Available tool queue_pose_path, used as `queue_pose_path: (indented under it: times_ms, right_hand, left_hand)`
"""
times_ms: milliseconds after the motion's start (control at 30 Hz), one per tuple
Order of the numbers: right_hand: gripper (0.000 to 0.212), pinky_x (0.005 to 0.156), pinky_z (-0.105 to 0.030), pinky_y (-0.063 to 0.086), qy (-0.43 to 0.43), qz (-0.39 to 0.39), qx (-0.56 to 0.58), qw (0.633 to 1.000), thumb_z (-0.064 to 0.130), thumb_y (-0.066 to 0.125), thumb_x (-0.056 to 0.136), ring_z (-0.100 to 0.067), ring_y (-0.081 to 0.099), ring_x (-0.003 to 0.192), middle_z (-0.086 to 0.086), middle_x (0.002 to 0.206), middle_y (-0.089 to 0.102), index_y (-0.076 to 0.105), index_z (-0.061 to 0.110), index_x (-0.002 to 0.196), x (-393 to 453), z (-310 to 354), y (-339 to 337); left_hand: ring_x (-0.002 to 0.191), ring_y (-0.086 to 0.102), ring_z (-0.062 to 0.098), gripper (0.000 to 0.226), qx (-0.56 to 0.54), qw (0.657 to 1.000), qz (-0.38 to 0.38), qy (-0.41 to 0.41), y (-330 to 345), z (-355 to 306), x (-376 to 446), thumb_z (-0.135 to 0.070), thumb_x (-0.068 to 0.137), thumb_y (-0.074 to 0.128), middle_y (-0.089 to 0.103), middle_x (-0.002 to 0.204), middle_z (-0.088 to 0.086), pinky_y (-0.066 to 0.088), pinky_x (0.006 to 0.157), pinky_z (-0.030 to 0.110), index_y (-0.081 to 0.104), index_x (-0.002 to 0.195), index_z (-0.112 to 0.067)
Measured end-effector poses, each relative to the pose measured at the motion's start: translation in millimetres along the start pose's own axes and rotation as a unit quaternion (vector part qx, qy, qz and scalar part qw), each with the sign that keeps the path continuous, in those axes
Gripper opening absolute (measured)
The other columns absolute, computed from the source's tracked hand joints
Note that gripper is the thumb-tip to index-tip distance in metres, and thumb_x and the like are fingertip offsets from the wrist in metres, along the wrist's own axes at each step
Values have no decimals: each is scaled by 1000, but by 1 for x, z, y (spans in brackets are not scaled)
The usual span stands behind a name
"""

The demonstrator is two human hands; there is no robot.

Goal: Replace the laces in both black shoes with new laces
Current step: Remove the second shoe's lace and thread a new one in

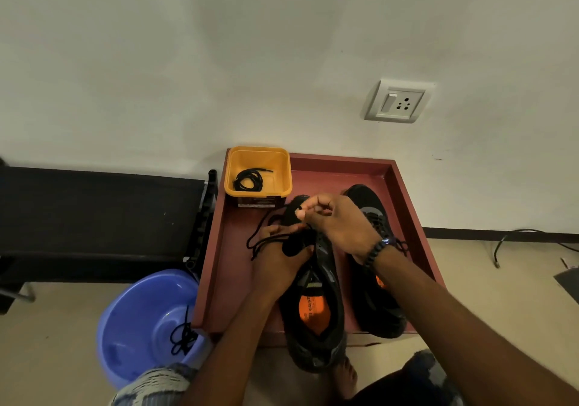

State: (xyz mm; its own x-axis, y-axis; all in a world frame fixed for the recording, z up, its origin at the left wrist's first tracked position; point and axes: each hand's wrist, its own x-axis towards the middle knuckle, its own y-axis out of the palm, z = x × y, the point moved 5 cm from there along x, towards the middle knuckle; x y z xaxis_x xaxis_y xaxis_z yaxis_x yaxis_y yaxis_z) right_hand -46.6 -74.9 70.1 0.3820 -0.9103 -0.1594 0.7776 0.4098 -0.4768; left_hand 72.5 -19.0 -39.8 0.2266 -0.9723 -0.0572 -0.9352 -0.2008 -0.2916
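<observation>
black shoes sit in a shallow reddish-brown tray (404, 192) on the floor – the near shoe (316, 321), glossy-sided with an orange insole, overhangs the tray's front edge, while the far shoe (366, 198) lies laced beside it. the left hand (275, 258) grips the near shoe's upper with thin round lace (260, 239) looped over its fingers, and the right hand (338, 220), beaded bracelet at the wrist, pinches a lace end above the eyelets. a coiled lace (249, 180) rests in the square yellow tub (283, 167), a tangled one (183, 336) in the round blue basin (131, 321).
</observation>
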Motion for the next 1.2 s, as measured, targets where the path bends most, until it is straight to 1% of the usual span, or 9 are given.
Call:
queue_pose_path:
  times_ms: [133, 200, 300, 467, 600, 700, 900, 1067, 1200]
  right_hand:
    - [8, 70, -16, 50, -5, 29, -196, 980, 31, 70, 91, -3, 61, 74, 13, 77, 65, 66, 28, 84, 4, -14, 16]
    - [8, 64, -9, 46, 3, 20, -112, 993, 29, 72, 89, 0, 57, 64, 11, 69, 63, 68, 23, 85, 7, -10, 17]
    - [15, 66, -16, 49, 29, 21, 96, 995, 23, 73, 89, -4, 58, 62, -1, 70, 64, 73, 9, 93, 5, -11, 11]
    - [15, 70, -11, 46, -23, 66, -176, 982, 35, 71, 89, 1, 59, 75, 14, 83, 66, 76, 22, 97, 0, -13, 21]
    - [13, 78, -17, 54, -20, 72, -118, 990, 32, 68, 92, -5, 69, 83, 10, 88, 73, 77, 26, 100, 5, -5, 15]
    - [13, 73, -9, 50, 11, -20, -119, 993, 28, 66, 93, -4, 68, 79, 10, 86, 72, 74, 25, 103, 5, -17, -6]
    - [43, 68, -15, 40, 122, -30, -173, 977, 35, 76, 82, -12, 57, 89, 1, 102, 58, 52, 18, 115, -18, -65, -5]
    - [52, 82, -21, 47, 128, -32, -148, 980, 37, 78, 78, -12, 61, 97, 5, 104, 62, 48, 23, 119, -26, -68, -9]
    - [40, 80, -19, 54, 112, -66, -105, 986, 27, 79, 77, -4, 65, 86, 8, 91, 68, 55, 23, 109, -30, -71, -14]
  left_hand:
    - [104, 60, 11, 35, 28, 1000, 1, -8, 14, 2, -3, -32, 78, 80, 58, 122, -3, 52, 88, 31, 54, 96, -46]
    - [99, 59, 4, 33, 47, 999, -3, -12, 14, 3, -1, -38, 76, 77, 58, 120, -6, 49, 82, 22, 55, 101, -34]
    - [103, 53, 3, 32, 38, 999, -8, -4, 11, 5, 1, -35, 77, 79, 45, 125, -8, 46, 88, 22, 62, 104, -35]
    - [92, 65, 14, 31, 45, 999, -4, -26, 15, 1, -2, -41, 80, 74, 65, 105, -6, 55, 77, 35, 62, 106, -31]
    - [82, 71, 16, 7, -73, 997, -6, -23, 9, -7, -3, -33, 83, 74, 73, 85, -6, 58, 71, 42, 70, 90, -33]
    - [85, 70, 8, 3, -80, 996, -34, -13, 6, -5, -3, -34, 85, 75, 75, 89, -9, 57, 78, 40, 75, 87, -32]
    - [96, 58, -8, 17, 55, 997, -36, 32, 6, -13, -1, -33, 85, 74, 64, 108, -12, 40, 80, 4, 76, 102, -30]
    - [101, 57, 9, 23, 150, 986, -11, 74, 7, -22, -1, -32, 87, 73, 55, 116, -2, 46, 88, 23, 74, 109, -28]
    - [101, 56, 10, 24, 220, 970, -7, 98, 12, -30, 0, -39, 86, 70, 55, 116, -4, 41, 85, 19, 73, 108, -32]
